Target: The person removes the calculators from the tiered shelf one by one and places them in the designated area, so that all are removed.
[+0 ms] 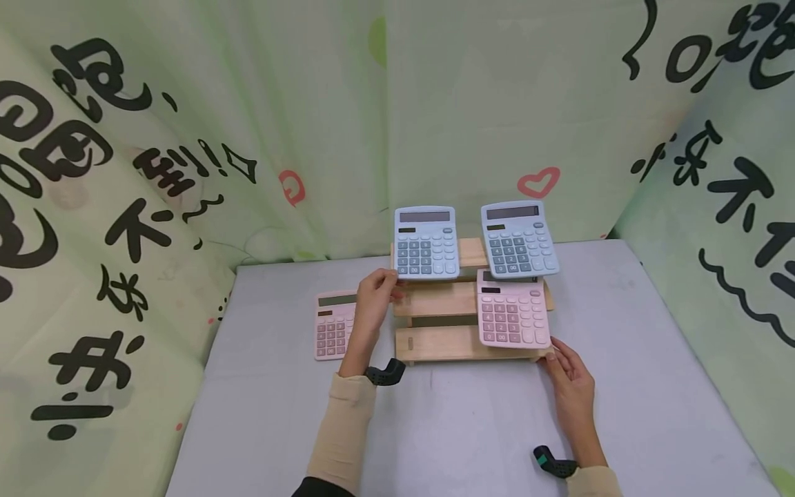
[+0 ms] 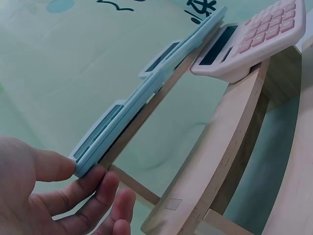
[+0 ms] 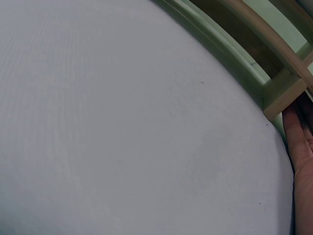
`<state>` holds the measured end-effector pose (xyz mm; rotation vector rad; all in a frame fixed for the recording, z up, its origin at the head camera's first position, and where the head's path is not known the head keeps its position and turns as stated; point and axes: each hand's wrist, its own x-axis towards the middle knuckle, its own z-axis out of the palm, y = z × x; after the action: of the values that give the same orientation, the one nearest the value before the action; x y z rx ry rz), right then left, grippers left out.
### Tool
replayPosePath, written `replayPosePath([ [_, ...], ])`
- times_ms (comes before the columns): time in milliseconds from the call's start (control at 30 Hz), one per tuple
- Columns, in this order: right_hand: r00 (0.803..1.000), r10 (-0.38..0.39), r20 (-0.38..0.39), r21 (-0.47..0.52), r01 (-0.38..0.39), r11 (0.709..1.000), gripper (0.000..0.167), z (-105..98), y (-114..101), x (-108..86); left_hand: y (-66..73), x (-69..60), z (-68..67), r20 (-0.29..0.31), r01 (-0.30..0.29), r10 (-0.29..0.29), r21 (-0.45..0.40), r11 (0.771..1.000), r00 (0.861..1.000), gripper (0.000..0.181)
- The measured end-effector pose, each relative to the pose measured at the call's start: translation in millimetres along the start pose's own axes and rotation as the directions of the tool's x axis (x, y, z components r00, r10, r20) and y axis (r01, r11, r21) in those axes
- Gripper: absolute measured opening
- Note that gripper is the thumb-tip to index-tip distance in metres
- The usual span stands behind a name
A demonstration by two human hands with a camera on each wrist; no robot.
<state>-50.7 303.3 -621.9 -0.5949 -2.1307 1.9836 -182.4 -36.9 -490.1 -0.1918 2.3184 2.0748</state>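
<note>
My left hand point(image 1: 375, 297) pinches the lower left corner of a light blue calculator point(image 1: 426, 243), thumb on its front and fingers behind. That calculator leans on the top slat of a wooden rack point(image 1: 435, 300); in the left wrist view its edge point(image 2: 117, 122) rests along the slat. A second blue calculator point(image 1: 520, 240) leans at the top right. Below it, a pink calculator point(image 1: 513, 310) slants across the lower slats. My right hand point(image 1: 570, 376) holds the rack's lower right corner, close to the pink calculator's corner. In the right wrist view its fingers point(image 3: 296, 132) are partly hidden by the rack.
Another pink calculator point(image 1: 329, 328) lies left of the rack, partly covered by my left hand. The rack stands on a table with a pale cloth point(image 1: 459, 428). Green printed curtains point(image 1: 466, 103) surround the table's back and sides.
</note>
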Motion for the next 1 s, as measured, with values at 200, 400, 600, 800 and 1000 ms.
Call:
replayPosePath([
  [200,1.000,0.007,-0.009,-0.023,-0.007,1.000,0.055,0.3,2.2,0.8,-1.1,-1.3,-3.8,0.009,0.015,-0.015,-0.027,1.000,1.000,0.034],
  [400,1.000,0.007,-0.018,-0.018,-0.008,1.000,0.055,1.4,1.1,1.3,-3.0,-5.2,-5.5,0.020,0.027,-0.026,-0.050,0.998,0.999,0.035],
  [600,1.000,0.012,-0.018,0.030,-0.011,0.999,0.054,2.1,-0.3,0.9,-4.7,-6.4,-5.7,0.017,0.044,-0.044,-0.041,0.998,0.999,0.033],
  [800,1.000,0.008,-0.015,-0.005,-0.008,1.000,0.055,1.5,-0.2,0.5,-4.3,-6.2,-4.9,0.007,0.057,-0.056,-0.032,0.998,0.998,0.032],
  [1000,1.000,-0.011,-0.007,-0.032,0.011,0.999,0.055,1.2,-0.8,-0.1,-3.4,-2.7,-3.3,-0.002,0.067,-0.067,-0.081,0.994,0.998,0.042],
])
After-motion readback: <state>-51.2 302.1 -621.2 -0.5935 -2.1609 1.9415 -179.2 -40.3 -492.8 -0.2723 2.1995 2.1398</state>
